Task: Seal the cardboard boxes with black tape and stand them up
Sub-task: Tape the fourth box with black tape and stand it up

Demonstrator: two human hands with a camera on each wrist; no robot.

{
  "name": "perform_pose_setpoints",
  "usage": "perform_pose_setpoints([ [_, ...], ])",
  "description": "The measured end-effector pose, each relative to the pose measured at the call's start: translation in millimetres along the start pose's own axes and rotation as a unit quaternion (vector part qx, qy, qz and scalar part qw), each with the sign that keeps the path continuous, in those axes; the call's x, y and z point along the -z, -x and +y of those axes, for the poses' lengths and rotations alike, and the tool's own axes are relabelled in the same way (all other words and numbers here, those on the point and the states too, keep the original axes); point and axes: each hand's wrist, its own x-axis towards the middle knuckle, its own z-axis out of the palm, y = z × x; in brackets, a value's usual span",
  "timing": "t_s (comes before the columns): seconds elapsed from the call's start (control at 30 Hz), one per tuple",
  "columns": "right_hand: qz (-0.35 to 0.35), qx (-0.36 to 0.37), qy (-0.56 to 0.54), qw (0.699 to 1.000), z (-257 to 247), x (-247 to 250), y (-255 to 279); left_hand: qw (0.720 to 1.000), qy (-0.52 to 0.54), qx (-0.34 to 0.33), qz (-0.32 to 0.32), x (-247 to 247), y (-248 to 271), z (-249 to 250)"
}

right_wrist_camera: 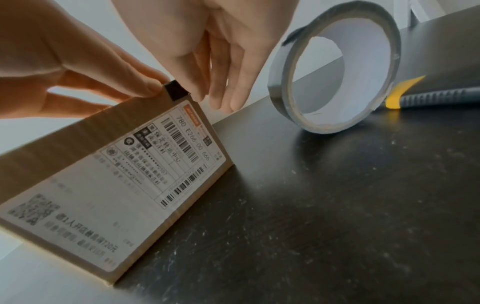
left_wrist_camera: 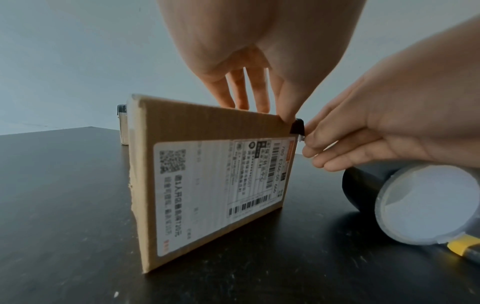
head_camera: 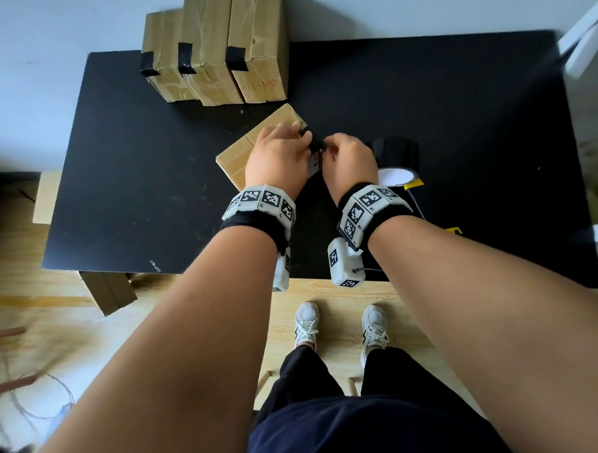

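Note:
A cardboard box (head_camera: pixel 239 153) (left_wrist_camera: pixel 207 185) (right_wrist_camera: pixel 103 185) stands on its long edge mid-table, with its shipping label facing me. My left hand (head_camera: pixel 280 148) (left_wrist_camera: pixel 246 82) (right_wrist_camera: pixel 78 67) rests on the box's top with straight fingers, the thumb tip pressing beside a short black tape strip (head_camera: pixel 316 144) (left_wrist_camera: pixel 297 126) (right_wrist_camera: pixel 176 90) at the right top corner. My right hand (head_camera: pixel 346 155) (left_wrist_camera: pixel 376 127) (right_wrist_camera: pixel 221 61) pinches the strip's free end. Three sealed boxes (head_camera: pixel 215 58) with black tape stand upright at the back.
The black tape roll (head_camera: pixel 395 153) (left_wrist_camera: pixel 363 189) (right_wrist_camera: pixel 283 86) stands on its rim just right of my right hand. A yellow-tipped knife (head_camera: pixel 414 186) (left_wrist_camera: pixel 462 246) (right_wrist_camera: pixel 428 96) lies against it. The black table (head_camera: pixel 151 164) spreads wide; another box (head_camera: pixel 108 293) sits on the floor at its front left.

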Motion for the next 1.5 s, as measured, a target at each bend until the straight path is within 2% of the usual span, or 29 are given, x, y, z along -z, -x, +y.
perform_pose_setpoints([
  [0.27,-0.012,-0.028,0.022,0.999,-4,3,-6,1.0,-0.016,-0.001,-0.015,4,-2,2],
  [0.53,-0.026,0.08,0.11,0.99,3,11,-14,0.999,-0.031,-0.005,-0.035,6,-4,2],
  [0.8,-0.069,0.127,0.147,0.978,1,16,-22,0.998,-0.04,-0.004,-0.049,9,-3,5],
  [1.17,-0.085,0.107,0.132,0.982,0,19,-30,0.993,-0.086,-0.018,-0.082,16,-5,8],
  [1.37,-0.196,0.016,0.193,0.961,-14,25,-52,0.991,-0.096,-0.012,-0.095,17,-6,10],
  [1.5,-0.208,0.0,0.177,0.962,-12,26,-50,0.99,-0.091,-0.011,-0.104,17,-7,9],
])
